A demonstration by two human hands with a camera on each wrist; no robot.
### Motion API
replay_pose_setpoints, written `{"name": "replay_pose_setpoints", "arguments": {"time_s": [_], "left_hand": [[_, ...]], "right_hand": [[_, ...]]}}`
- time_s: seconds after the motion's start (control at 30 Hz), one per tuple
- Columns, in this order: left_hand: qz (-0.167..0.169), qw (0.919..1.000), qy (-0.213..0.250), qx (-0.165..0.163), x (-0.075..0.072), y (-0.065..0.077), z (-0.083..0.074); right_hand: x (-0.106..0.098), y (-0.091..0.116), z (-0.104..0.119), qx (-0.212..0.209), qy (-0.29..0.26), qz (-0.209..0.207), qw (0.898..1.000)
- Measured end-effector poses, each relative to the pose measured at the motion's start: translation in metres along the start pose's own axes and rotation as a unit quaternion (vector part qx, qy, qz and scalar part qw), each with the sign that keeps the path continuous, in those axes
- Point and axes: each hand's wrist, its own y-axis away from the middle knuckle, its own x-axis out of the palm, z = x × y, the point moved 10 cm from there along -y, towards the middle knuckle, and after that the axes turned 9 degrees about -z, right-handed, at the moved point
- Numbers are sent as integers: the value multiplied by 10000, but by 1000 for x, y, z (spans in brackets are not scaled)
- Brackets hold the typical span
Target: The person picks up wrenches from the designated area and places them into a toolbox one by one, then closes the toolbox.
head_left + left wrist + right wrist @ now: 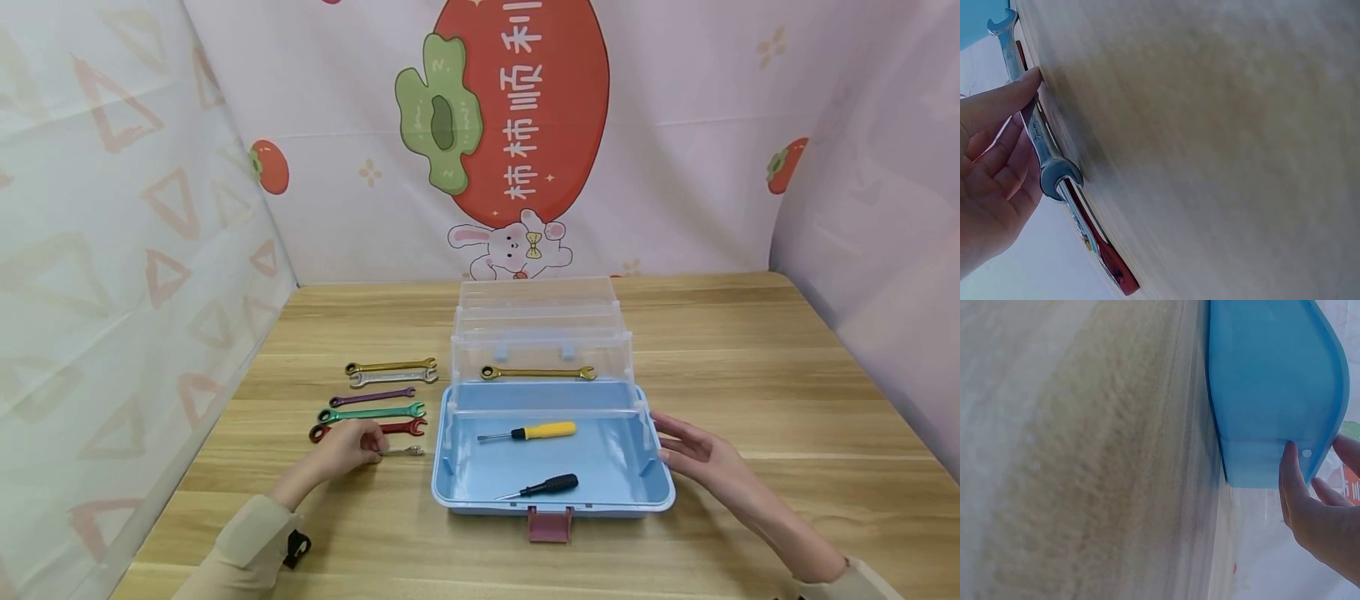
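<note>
My left hand point(348, 450) pinches a silver open-end wrench point(403, 451) between thumb and fingers, close over the table just below the red wrench point(402, 427). In the left wrist view this double-ended wrench point(1038, 131) shows both forked ends, the hand around its middle. On the right, my right hand point(701, 454) has its fingers against the side wall of a blue toolbox point(442, 492); in the right wrist view its fingertips touch that wall point(1272, 394) near the rim. Inside the box lie a yellow-handled screwdriver point(550, 431) and a black-handled screwdriver point(558, 483).
Left of the toolbox lie a green wrench point(371, 412), a purple wrench point(371, 397), a silver wrench point(393, 378) and a gold wrench point(390, 365). Another gold wrench point(536, 373) shows through the raised clear lid point(540, 321). A pink latch point(550, 527) hangs down in front.
</note>
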Motion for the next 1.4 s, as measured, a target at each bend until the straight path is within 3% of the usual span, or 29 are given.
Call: {"name": "replay_pose_setpoints", "arguments": {"time_s": [0.8, 1.4], "left_hand": [[-311, 9989, 252, 257, -11, 4, -6], [-407, 9977, 366, 411, -31, 2, -18]], "right_hand": [[-1, 0, 0, -89, 69, -48, 9999], [0, 0, 1, -54, 64, -54, 10000]]}}
